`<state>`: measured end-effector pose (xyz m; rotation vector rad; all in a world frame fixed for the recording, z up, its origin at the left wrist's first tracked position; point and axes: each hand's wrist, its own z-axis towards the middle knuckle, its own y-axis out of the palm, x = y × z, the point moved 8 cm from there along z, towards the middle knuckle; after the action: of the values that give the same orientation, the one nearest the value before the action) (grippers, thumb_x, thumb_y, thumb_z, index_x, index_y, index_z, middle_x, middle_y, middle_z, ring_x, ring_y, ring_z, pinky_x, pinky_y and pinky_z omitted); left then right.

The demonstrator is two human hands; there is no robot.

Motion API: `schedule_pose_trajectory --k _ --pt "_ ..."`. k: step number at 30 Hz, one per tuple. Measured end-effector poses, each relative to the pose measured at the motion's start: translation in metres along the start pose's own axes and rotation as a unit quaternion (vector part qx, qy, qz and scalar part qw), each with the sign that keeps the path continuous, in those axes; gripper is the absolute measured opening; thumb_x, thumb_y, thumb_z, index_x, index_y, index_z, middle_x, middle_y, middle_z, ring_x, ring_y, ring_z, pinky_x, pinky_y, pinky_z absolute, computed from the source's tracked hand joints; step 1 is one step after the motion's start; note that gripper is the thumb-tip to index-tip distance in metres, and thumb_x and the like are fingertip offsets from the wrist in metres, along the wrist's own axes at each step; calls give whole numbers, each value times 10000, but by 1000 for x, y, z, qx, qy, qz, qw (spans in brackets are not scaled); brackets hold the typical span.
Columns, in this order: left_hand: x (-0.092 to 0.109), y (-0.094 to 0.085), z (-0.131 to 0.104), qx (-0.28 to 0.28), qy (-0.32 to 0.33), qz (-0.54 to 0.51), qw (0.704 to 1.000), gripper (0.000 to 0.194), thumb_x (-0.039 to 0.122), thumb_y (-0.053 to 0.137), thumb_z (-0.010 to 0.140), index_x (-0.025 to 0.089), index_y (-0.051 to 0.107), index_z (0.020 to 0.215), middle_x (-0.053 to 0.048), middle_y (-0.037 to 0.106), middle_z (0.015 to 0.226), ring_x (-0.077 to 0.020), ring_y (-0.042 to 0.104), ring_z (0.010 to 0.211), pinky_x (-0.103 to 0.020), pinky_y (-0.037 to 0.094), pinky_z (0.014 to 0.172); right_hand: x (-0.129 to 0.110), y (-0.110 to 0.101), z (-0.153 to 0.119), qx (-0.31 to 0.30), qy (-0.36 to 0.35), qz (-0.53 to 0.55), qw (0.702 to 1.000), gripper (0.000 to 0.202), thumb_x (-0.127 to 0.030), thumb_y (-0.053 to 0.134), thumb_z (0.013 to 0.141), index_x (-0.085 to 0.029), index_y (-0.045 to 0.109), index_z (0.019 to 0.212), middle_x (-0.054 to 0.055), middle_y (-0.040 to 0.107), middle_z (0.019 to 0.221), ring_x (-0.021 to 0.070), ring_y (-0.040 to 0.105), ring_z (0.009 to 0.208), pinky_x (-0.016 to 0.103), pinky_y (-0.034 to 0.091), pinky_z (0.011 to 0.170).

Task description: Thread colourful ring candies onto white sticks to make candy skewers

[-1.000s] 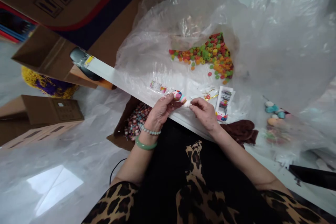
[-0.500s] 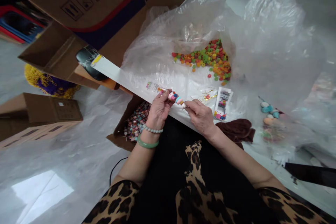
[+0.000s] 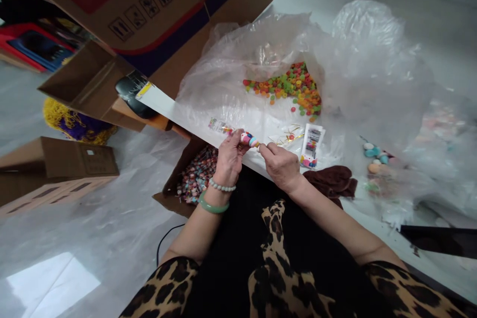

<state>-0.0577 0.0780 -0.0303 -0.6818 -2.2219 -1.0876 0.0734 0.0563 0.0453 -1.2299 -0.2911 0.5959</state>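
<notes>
Two hands, our left (image 3: 231,158) and our right (image 3: 281,165), pinch opposite ends of the colourful candy skewer (image 3: 249,139) at the frame's centre.

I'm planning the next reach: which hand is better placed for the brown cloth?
Probably the right hand: the brown cloth lies beside its wrist, while the left hand is farther off.

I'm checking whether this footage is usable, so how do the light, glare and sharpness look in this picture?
Head view: dim overall; a glaring bright patch at lower left; pale glints on the clear plastic; the big cardboard box in shade at upper left; edges look stretched, as by a wide lens; the colourful strand small, its finest details soft.
</notes>
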Motion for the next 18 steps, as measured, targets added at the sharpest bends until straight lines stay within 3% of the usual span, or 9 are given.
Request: schedule_pose_trajectory --k 4,7,10,13,18 --pt "-2 7 -3 -49 -9 13 999 300 320 805 680 131 660 863 5 656 713 -112 647 674 -261 560 707 11 7 -1 -18 52 105 993 242 -196 434 967 -226 674 978 37 644 825 135 543 657 286 287 560" --pt "-5 8 -3 -67 -15 20 997 330 342 810 677 133 668 889 -10 668 740 -136 673 721 -280 566 736 24 12 1 -18 122 290 949 185 -220 511 912 -229 696 900 26 663 815 152 595 744 255 385 653" --pt "-11 7 0 -72 -42 16 996 319 361 791 704 123 663 874 -25 666 723 -156 686 715 -285 565 715 32 24 1 -41 205 478 853 110 -251 609 812 -227 716 827 2 686 799 160 607 776 273 431 727" --pt "-14 5 1 -71 -57 -1 996 294 373 761 739 125 652 854 -41 675 756 -176 699 754 -275 557 688 29 41 -6 -86 287 590 750 112 -285 659 730 -212 722 787 -22 657 709 137 564 667 258 416 622" --pt "-10 7 0 -87 -33 -29 995 305 371 777 721 143 645 875 -27 677 805 -170 704 810 -255 546 714 23 62 -20 -125 381 681 613 177 -283 706 643 -177 696 785 -75 465 491 55 309 398 213 187 389"
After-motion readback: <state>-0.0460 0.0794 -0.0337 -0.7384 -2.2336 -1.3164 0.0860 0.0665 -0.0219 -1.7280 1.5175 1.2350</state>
